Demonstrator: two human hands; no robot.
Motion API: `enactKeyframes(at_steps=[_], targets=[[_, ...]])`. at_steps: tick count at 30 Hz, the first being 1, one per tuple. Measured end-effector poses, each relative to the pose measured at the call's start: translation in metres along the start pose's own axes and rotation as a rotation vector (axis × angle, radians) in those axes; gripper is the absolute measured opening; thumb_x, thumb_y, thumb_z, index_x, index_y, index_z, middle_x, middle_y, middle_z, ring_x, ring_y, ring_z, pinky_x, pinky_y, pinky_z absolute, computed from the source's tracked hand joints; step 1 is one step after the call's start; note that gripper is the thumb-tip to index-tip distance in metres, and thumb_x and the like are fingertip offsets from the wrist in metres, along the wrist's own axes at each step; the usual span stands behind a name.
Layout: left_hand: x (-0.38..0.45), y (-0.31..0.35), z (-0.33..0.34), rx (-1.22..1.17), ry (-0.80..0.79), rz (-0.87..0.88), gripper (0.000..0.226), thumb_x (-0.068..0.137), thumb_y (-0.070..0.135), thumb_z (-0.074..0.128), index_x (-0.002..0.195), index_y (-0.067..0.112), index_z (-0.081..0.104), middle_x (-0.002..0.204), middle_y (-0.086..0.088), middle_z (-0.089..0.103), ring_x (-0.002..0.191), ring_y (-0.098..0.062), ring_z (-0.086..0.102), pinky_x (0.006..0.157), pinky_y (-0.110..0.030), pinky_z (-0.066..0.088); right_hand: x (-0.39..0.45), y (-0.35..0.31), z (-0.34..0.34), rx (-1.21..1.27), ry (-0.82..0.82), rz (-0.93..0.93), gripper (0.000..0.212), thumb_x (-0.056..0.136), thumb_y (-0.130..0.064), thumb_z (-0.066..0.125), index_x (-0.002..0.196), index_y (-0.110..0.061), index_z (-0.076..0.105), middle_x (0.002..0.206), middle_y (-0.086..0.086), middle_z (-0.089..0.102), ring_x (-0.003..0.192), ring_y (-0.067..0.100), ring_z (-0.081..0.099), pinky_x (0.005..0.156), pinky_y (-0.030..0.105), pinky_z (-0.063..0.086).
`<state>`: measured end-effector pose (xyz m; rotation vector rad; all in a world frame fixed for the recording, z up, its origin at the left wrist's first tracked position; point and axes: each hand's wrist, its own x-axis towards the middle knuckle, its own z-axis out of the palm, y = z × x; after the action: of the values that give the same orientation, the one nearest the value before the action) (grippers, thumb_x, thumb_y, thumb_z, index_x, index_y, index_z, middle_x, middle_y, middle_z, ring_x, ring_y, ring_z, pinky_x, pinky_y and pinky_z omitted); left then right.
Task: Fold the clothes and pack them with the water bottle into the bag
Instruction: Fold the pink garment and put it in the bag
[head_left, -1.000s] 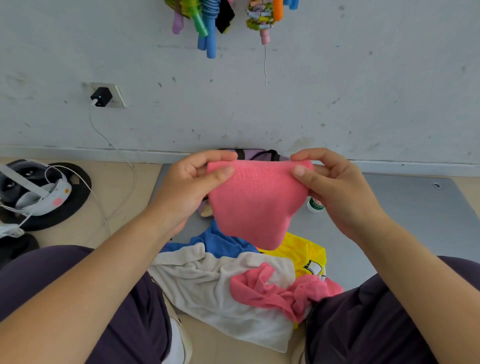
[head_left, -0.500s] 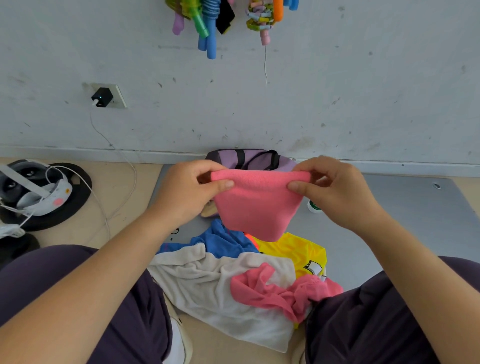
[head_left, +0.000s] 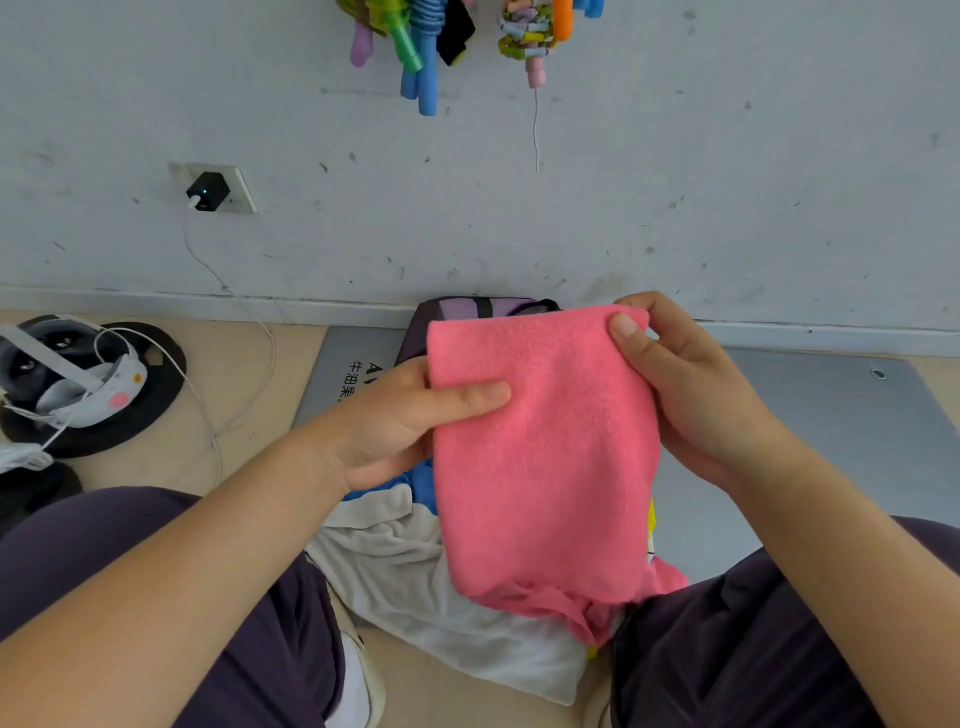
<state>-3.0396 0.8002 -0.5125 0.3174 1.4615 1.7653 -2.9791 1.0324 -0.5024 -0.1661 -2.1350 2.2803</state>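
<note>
Two hands hold one folded pink fleece cloth (head_left: 545, 457) up in front of the chest, and the way they share it suggests the fold is being squared before it goes anywhere. The left hand (head_left: 395, 421) grips the cloth's left edge a little below the top corner, thumb laid flat across the front and the other fingers hidden behind, so the layers on that side are clamped together and cannot slide apart. The right hand (head_left: 691, 395) pinches the top right corner, thumb on the front face and curled fingers wrapped over the top edge from behind; held this way the top edge is drawn fairly straight between the two grips and the rest hangs down as a smooth panel. Its lower end drops to a crumpled pink garment (head_left: 571, 608) on the heap and may touch it, though I cannot tell. That heap, lying on the floor between the person's knees, also holds a rumpled off-white garment (head_left: 415, 577), a blue piece (head_left: 415, 483) and a sliver of yellow cloth (head_left: 650, 519), all unfolded as far as can be seen. Just behind the cloth's top edge, against the wall, sits the lilac bag with black straps (head_left: 483, 307), mostly hidden by the cloth. No water bottle is visible. I judge the folding barely started.
</note>
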Motion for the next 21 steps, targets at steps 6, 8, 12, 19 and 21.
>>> enactKeyframes(at_steps=[6, 8, 12, 19, 21], targets=[[0.006, 0.0, -0.004, -0.058, 0.131, 0.075, 0.035, 0.081, 0.023, 0.064, 0.116, 0.016, 0.065, 0.111, -0.001, 0.074, 0.103, -0.014, 0.07, 0.077, -0.026, 0.058, -0.001, 0.006, 0.002, -0.103, -0.19, 0.199, 0.067, 0.073, -0.031, 0.079, 0.132, -0.021, 0.049, 0.118, 0.002, 0.07, 0.105, 0.016, 0.069, 0.08, 0.029, 0.057], [0.007, 0.003, -0.006, 0.087, 0.213, 0.078, 0.038, 0.078, 0.031, 0.065, 0.114, 0.019, 0.065, 0.108, 0.002, 0.075, 0.101, -0.013, 0.07, 0.078, -0.025, 0.057, 0.0, 0.006, 0.002, -0.092, -0.124, 0.182, 0.055, 0.08, -0.017, 0.073, 0.129, -0.021, 0.051, 0.111, 0.007, 0.072, 0.1, 0.019, 0.071, 0.077, 0.027, 0.057], [0.009, 0.004, -0.006, 0.186, 0.418, 0.09, 0.036, 0.086, 0.036, 0.066, 0.116, 0.016, 0.066, 0.108, -0.003, 0.074, 0.099, -0.022, 0.07, 0.087, -0.039, 0.055, 0.001, 0.005, 0.0, -0.045, -0.039, 0.068, 0.054, 0.089, -0.015, 0.067, 0.134, -0.035, 0.045, 0.091, 0.009, 0.074, 0.086, 0.019, 0.072, 0.071, 0.025, 0.057], [0.008, -0.003, -0.003, 0.138, 0.252, 0.242, 0.049, 0.073, 0.016, 0.079, 0.115, 0.036, 0.064, 0.102, -0.006, 0.066, 0.086, -0.013, 0.065, 0.069, -0.025, 0.052, 0.004, 0.007, 0.002, 0.05, 0.022, 0.02, 0.005, 0.095, -0.025, 0.059, 0.099, -0.028, 0.058, 0.08, -0.002, 0.053, 0.068, 0.012, 0.045, 0.059, 0.029, 0.035], [0.009, -0.007, 0.0, 0.261, 0.228, 0.245, 0.048, 0.07, 0.006, 0.083, 0.108, 0.031, 0.068, 0.114, -0.007, 0.064, 0.089, -0.006, 0.065, 0.069, -0.021, 0.053, 0.004, 0.004, 0.0, 0.081, -0.071, 0.065, 0.029, 0.076, -0.027, 0.074, 0.1, -0.026, 0.058, 0.092, -0.004, 0.061, 0.076, 0.012, 0.057, 0.061, 0.027, 0.046]])
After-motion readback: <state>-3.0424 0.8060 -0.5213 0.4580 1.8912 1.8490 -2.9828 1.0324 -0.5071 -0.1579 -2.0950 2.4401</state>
